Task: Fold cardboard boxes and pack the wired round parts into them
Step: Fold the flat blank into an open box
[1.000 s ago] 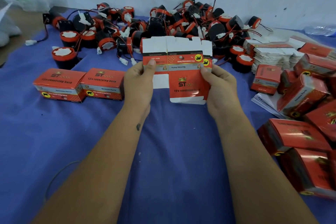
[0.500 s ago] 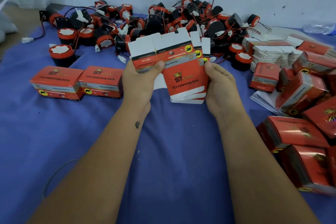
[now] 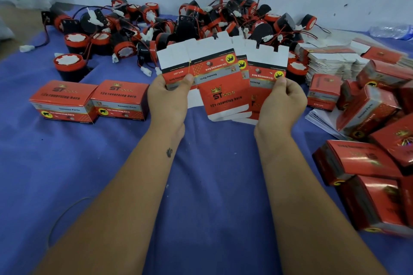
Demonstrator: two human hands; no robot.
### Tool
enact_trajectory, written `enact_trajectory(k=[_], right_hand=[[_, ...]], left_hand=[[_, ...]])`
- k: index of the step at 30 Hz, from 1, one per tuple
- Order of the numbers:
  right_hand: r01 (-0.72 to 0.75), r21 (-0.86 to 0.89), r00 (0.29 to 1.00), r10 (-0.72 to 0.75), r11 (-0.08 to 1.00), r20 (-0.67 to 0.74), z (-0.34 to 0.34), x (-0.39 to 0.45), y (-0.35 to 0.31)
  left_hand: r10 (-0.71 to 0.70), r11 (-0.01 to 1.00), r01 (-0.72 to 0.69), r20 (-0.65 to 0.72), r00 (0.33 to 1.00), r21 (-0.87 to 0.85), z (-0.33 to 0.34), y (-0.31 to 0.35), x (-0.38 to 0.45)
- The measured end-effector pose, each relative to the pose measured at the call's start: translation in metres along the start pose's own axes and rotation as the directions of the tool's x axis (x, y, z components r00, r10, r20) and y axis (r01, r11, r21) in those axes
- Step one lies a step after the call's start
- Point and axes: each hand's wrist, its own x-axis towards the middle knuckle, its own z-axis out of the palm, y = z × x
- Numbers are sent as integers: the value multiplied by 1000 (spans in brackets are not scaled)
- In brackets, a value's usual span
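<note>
A blue cloth (image 3: 212, 185) covered the work surface, and its largest bare stretch lay in the near middle and near left, under and between the two forearms. Along the far edge, against the pale wall, a wide heap of wired round parts (image 3: 201, 27) ran left to right, black and red drums with loose red leads and white plugs pointing every way. At the right, a jumble of folded red boxes (image 3: 368, 163) crowded the cloth from near to middle distance, tilted at mixed angles, leaving little room on that side. Beyond them, a stack of flat box blanks (image 3: 330, 62) lay with white edges showing. At the left, two closed boxes (image 3: 89, 102) stood touching side by side, their long sides running left to right, with bare cloth in front of them.

In the middle, held above the cloth, several flat cardboard blanks (image 3: 223, 78) were fanned out. Their long axes ran roughly near to far, white flaps toward the heap and rounded tabs toward the person, each one tilted slightly from its neighbour. The left hand (image 3: 169, 100) pinched the leftmost blank, thumb pressed on the printed face. The right hand (image 3: 281, 105) pinched the rightmost blank the same way, thumb on top and fingers curled behind. The fan's far flaps overlapped the near fringe of the heap in view; whether they touched could not be told.
</note>
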Motion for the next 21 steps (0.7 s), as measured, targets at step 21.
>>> enact_trajectory(k=[21], right_hand=[[-103, 160, 994, 106, 982, -11, -20, 21, -12]], left_hand=[[-279, 924, 315, 178, 944, -219, -1, 13, -3]])
